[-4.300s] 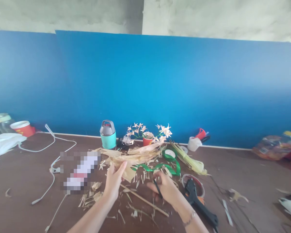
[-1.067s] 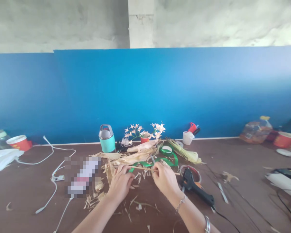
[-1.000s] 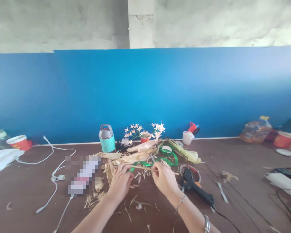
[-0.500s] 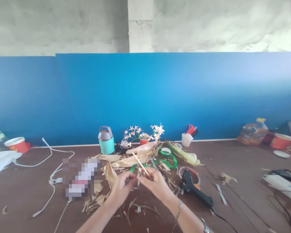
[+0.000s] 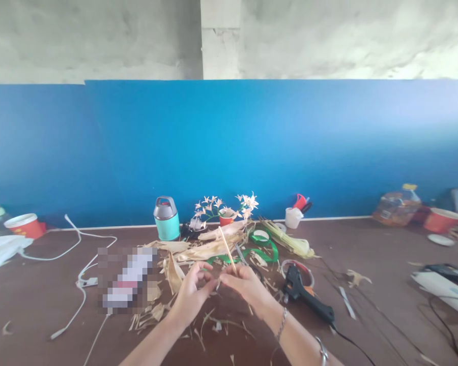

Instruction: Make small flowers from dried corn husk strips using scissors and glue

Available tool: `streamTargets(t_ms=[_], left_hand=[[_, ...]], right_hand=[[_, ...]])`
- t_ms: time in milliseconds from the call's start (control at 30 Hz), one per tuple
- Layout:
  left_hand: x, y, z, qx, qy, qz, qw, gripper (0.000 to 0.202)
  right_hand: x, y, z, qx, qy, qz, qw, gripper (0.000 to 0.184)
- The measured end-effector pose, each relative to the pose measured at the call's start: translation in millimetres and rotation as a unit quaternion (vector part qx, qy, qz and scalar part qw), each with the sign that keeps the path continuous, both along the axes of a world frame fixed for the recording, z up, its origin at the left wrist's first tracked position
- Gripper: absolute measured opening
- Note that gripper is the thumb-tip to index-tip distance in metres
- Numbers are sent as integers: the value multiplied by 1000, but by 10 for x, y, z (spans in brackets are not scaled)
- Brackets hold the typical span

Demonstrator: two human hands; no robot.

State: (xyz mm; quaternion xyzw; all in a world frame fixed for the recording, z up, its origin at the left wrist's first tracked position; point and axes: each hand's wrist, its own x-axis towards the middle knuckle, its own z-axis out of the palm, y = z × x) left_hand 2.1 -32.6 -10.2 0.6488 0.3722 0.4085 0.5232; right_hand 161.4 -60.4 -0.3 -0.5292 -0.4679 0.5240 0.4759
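**Item: thin stick, held upright-tilted between two hands**

- Right hand: nearest the camera with its partner, wrist with bracelets. Grip clenched on the lower end of the stick, fingertips pinching it.
- Left hand: just beside the right, fingers curled in a C, thumb tip reaching the stick's lower end. Whether its grip actually closes on the stick cannot be told.
- Stick: pale, thin and straight. Long axis runs from the pinch up and away from the person, leaning slightly to the left. The free end stands above the husks. The held end lies between the two hands, closer to the right one.
- Scraps: pale slivers lying on the surface under both wrists.
- Glue gun: black, lying to the right of the right hand, cord trailing off. A tape roll sits at its nose.
- Husks: a dry heap just beyond the hands, with green ribbon looped across it.
- Far row, against the blue panel: teal jar, flowers in a small red pot, white cup.
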Motion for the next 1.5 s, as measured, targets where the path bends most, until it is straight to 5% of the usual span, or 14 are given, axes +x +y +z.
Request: streamTargets(t_ms=[100,200,433,567,733,867,1033,1167,1500], left_hand=[[-24,-15,11,32,17,-9,999,15],[-72,-20,18,151,65,26,986,13],[-147,-29,17,477,168,143,851,18],[-142,-76,101,548,213,173,790,18],[-129,-136,200,571,232,187,765,12],[-130,-121,169,546,228,178,787,13],[-122,-18,69,395,135,184,890,13],[-108,29,35,256,38,189,947,15],[-87,16,32,108,-23,115,987,21]], right_hand=[[-2,-8,-2,-22,37,11,999,21],[28,-8,13,-58,121,2,991,22],[48,-30,77,-75,183,20,980,26],[34,-40,82,-70,176,47,981,28],[45,-36,46,-58,172,68,981,27],[32,-46,78,-51,170,61,982,25],[13,-79,180,-77,173,37,981,40],[-14,-96,167,-4,93,52,994,45],[-81,-82,1,-10,72,154,985,56]])
